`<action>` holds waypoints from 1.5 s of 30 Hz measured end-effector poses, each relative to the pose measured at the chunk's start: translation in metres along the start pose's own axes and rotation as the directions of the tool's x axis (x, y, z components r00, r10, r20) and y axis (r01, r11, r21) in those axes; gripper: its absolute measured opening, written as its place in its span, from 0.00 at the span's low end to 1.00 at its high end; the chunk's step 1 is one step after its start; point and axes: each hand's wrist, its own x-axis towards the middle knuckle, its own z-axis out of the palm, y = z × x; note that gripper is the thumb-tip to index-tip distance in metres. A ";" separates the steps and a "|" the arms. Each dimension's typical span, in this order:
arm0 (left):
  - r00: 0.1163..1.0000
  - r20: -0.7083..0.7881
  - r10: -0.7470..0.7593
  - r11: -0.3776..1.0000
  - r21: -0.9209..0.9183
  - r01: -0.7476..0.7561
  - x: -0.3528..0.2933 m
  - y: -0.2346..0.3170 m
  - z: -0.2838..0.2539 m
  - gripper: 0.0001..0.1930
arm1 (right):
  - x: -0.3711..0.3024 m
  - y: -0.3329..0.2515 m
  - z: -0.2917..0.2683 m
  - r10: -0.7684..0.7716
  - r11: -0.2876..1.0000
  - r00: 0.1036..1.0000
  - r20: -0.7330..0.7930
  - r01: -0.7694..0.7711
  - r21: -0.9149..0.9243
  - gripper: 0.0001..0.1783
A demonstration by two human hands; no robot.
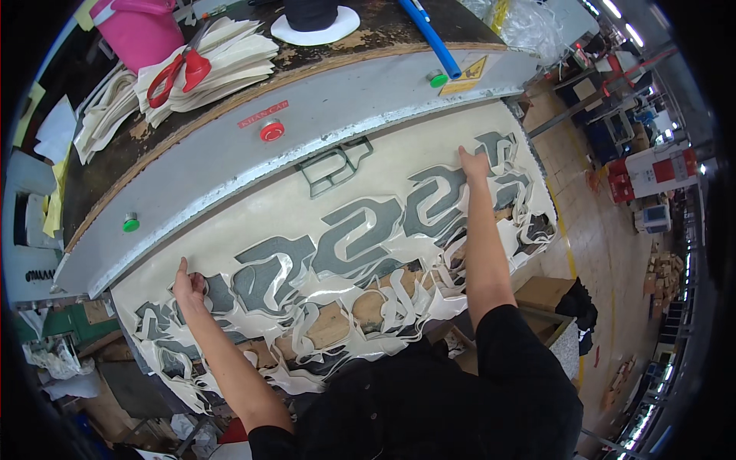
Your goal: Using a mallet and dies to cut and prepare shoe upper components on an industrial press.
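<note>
Fingers [197,283] of our left hand [189,288] are partly curled, one digit pointing up, over the left part of a large cream sheet; those of our right hand [475,163] rest near its far right, a thumb out to the side. We cannot tell whether either pinches the material.

Biggest of all is that cream sheet [437,138], spread between both hands, up against a long grey machine beam [353,96]. Judging by how it lies, the cutting looks well advanced on our side: a row of large curved openings [331,245] shows a grey-green surface beneath, and thin, ragged strips [330,293] sag in a tangle along the near edge. A broad band by the beam is mostly whole, with one angular opening [330,185] in it. Clearing seems unfinished, since the leftover web remains joined to the sheet.

On the ledge beyond the beam sit a pink bucket [142,34], a stack of cream pieces [230,54] and, smaller, red-handled scissors [197,70]. Smallest are a red button [271,130] and green ones [131,222] on the beam.
</note>
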 end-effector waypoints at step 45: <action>0.963 0.000 0.269 0.928 0.268 -0.259 0.017 -0.021 -0.040 0.24 | 0.026 -0.061 0.021 0.130 0.944 0.899 0.418 0.017 -0.330 0.40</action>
